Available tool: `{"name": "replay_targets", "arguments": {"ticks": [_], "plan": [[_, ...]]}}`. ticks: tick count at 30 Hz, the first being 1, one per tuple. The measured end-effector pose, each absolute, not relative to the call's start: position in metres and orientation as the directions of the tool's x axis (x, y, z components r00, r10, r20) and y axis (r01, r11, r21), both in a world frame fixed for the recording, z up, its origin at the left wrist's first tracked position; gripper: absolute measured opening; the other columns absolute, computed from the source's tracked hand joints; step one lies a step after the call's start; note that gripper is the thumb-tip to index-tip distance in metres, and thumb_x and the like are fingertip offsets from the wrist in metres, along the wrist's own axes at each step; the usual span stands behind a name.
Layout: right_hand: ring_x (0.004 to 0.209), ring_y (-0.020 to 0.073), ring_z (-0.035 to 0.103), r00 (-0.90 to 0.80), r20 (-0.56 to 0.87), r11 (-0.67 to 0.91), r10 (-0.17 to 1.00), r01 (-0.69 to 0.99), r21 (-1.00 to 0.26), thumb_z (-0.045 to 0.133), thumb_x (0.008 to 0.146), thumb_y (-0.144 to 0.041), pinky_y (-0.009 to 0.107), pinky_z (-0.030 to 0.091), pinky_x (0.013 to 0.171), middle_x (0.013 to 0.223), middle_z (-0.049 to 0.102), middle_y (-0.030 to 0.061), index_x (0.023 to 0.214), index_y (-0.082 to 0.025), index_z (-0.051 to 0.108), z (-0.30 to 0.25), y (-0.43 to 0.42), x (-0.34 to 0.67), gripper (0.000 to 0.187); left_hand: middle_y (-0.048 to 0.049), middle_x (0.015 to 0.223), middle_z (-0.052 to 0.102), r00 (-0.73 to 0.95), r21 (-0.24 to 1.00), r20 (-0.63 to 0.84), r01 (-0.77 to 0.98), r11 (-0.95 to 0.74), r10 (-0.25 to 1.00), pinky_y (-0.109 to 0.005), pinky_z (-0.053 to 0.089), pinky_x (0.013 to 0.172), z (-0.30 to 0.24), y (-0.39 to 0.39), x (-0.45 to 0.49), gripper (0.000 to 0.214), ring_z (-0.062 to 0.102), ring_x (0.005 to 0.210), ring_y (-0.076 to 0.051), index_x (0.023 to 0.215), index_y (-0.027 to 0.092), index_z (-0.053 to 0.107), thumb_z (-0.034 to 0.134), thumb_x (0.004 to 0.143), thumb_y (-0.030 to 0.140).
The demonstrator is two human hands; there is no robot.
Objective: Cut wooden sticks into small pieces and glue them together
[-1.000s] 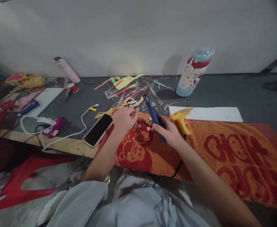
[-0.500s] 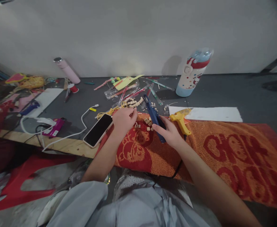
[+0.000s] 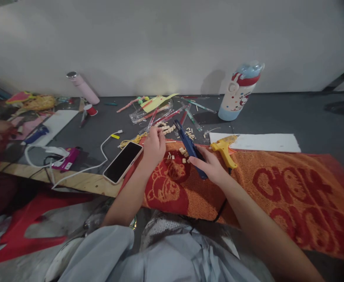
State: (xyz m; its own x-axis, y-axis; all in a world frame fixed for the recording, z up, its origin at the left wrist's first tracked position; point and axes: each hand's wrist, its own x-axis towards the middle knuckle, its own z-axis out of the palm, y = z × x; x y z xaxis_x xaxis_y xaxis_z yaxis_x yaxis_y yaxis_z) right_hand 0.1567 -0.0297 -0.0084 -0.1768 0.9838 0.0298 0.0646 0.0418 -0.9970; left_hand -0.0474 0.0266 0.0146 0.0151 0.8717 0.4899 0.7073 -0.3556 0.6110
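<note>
Navy-blue and slim, the hand tool sat slanted in the person's right hand, and I saw the thumb and fingers closed around its near half, above the back edge of an orange-and-red towel. Small pale wooden pieces lay just beside it on the cloth; whether its shaft touched any, I couldn't tell. The left hand was bent at the wrist with its fingers curled together, near a yellow cord, and my view didn't show whether they pinched anything. Beside the left forearm I had a smartphone, face up; just right of the right hand lay a yellow glue gun, its nozzle over a white strip of board. Farther back, a cartoon-printed drinking bottle stood on the dark table.
</note>
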Motion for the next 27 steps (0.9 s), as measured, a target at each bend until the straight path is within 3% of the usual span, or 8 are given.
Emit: {"name": "replay_targets", "arguments": {"ticks": [5, 10, 14, 27], "plan": [[0.116, 0.0314, 0.060, -0.265, 0.035, 0.065, 0.964, 0.103, -0.993, 0.067, 0.077, -0.060, 0.049, 0.044, 0.105, 0.122, 0.067, 0.0112, 0.121, -0.019, 0.060, -0.009, -0.032, 0.158, 0.061, -0.0050, 0.087, 0.061, -0.021, 0.685, 0.496, 0.624, -0.377, 0.868, -0.032, 0.042, 0.078, 0.014, 0.028, -0.044, 0.014, 0.059, 0.081, -0.018, 0.097, 0.023, 0.045, 0.042, 0.098, 0.036], [0.117, 0.0327, 0.060, -0.285, 0.047, 0.084, 0.957, 0.117, -0.990, 0.064, 0.079, -0.061, 0.049, 0.046, 0.103, 0.118, 0.068, 0.0110, 0.116, -0.019, 0.061, -0.008, -0.034, 0.157, 0.057, -0.0025, 0.083, 0.060, -0.019, 0.720, 0.501, 0.564, -0.405, 0.865, -0.030, 0.043, 0.078, 0.012, 0.028, -0.042, 0.002, 0.059, 0.079, -0.016, 0.095, 0.023, 0.043, 0.042, 0.096, 0.024], [0.113, 0.0320, 0.061, -0.323, 0.062, 0.105, 0.944, 0.115, -0.988, 0.064, 0.080, -0.061, 0.048, 0.047, 0.101, 0.118, 0.067, 0.0109, 0.119, -0.019, 0.060, -0.005, -0.036, 0.157, 0.058, -0.0018, 0.083, 0.060, 0.009, 0.742, 0.489, 0.522, -0.421, 0.872, -0.029, 0.043, 0.075, 0.009, 0.029, -0.041, 0.009, 0.059, 0.077, -0.015, 0.096, 0.023, 0.041, 0.041, 0.092, 0.015], [0.114, 0.0296, 0.061, -0.317, 0.075, 0.111, 0.945, 0.097, -0.989, 0.062, 0.081, -0.062, 0.046, 0.045, 0.104, 0.123, 0.067, 0.0097, 0.124, -0.019, 0.061, -0.010, -0.037, 0.157, 0.061, -0.0055, 0.086, 0.061, 0.056, 0.670, 0.500, 0.607, -0.427, 0.864, -0.033, 0.045, 0.073, -0.001, 0.034, -0.041, 0.004, 0.059, 0.079, -0.019, 0.091, 0.021, 0.045, 0.045, 0.090, 0.016]]}}
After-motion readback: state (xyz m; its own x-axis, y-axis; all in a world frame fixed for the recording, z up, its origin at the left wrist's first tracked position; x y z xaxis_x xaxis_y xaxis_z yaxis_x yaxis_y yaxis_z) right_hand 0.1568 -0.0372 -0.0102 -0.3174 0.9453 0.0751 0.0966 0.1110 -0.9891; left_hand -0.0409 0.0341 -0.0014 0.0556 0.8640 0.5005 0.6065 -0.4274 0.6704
